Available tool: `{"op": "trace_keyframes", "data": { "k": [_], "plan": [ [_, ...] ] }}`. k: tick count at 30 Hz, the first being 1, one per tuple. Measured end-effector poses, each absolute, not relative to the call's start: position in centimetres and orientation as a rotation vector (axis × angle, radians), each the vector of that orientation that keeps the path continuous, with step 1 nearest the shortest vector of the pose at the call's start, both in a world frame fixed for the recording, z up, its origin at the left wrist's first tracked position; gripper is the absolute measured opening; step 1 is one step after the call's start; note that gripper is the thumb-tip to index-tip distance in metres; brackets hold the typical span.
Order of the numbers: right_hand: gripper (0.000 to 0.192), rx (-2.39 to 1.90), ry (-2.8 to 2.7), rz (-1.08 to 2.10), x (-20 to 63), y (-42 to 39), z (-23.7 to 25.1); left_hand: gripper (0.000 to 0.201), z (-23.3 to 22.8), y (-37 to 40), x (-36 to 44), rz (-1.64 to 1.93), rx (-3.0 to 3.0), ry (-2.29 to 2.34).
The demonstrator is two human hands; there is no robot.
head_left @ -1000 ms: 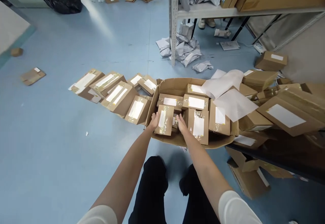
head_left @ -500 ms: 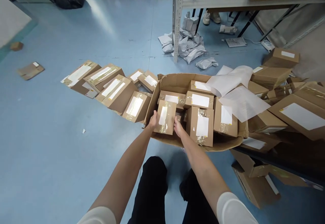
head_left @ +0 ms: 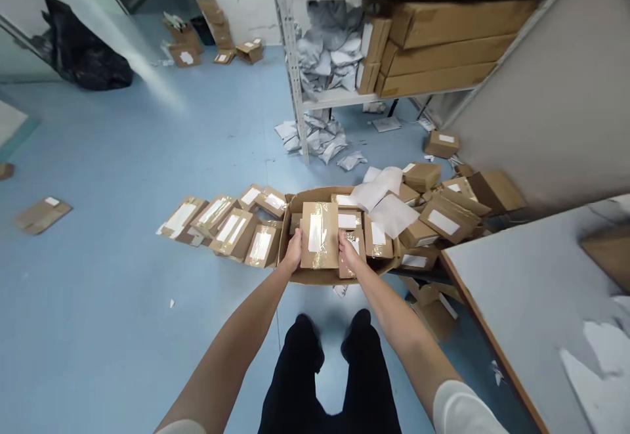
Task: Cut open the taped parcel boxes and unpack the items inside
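The grip is two-handed: the left hand [head_left: 294, 250] presses the left edge and the right hand [head_left: 347, 252] the right edge of a small parcel [head_left: 319, 235], both clamped on it from opposite sides. The parcel sits between the palms, above the near part of a large open carton [head_left: 310, 275] on the floor. It is a flat brown cardboard box, longer than wide, with a white label [head_left: 315, 232] down its top face and glossy clear tape across it.

Below the hands, dark trouser legs stand on the blue floor [head_left: 98, 329]. A pale worktop [head_left: 531, 303] juts in at the near right. Inside the carton lie more labelled boxes, packed close, with loose white paper sheets [head_left: 388, 211] draped over those at the right. A row of similar boxes [head_left: 221, 227] leans just left of the carton, and a jumbled heap [head_left: 443, 204] crowds its right side. Farther off stands a metal shelf rack [head_left: 295, 73] holding long cartons and grey mailer bags [head_left: 319, 142], some spilled at its foot.
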State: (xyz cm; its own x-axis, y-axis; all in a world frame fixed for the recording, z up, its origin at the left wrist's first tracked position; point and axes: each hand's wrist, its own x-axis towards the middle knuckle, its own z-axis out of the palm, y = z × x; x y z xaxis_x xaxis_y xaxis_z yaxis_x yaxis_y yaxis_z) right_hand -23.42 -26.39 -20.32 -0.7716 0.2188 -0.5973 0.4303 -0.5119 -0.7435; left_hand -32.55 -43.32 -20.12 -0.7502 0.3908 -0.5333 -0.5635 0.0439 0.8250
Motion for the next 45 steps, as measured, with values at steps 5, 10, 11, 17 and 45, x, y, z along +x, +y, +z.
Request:
{"op": "trace_keyframes", "data": {
  "k": [5,10,11,17,45],
  "plan": [
    [0.061,1.008,1.488,-2.561,-20.1,-23.7,-8.6,0.071,-8.3,-39.7,-31.4,1.69,-0.018,1.615],
    [0.057,1.152,1.56,-2.703,-13.8,-19.9,-0.2,0.079,-1.0,-33.7,-28.8,1.55,0.228,1.492],
    [0.057,1.185,1.577,-2.723,-12.0,-18.9,1.1,0.079,0.0,-32.1,-27.8,1.515,0.272,1.467],
    [0.059,1.362,1.626,-2.826,1.7,-13.3,5.5,0.075,4.3,-21.9,-18.0,1.325,0.469,1.285],
    [0.054,2.032,1.026,-3.284,34.2,-1.2,3.9,0.08,4.0,5.7,11.4,0.519,0.789,1.134]
  ]
}}
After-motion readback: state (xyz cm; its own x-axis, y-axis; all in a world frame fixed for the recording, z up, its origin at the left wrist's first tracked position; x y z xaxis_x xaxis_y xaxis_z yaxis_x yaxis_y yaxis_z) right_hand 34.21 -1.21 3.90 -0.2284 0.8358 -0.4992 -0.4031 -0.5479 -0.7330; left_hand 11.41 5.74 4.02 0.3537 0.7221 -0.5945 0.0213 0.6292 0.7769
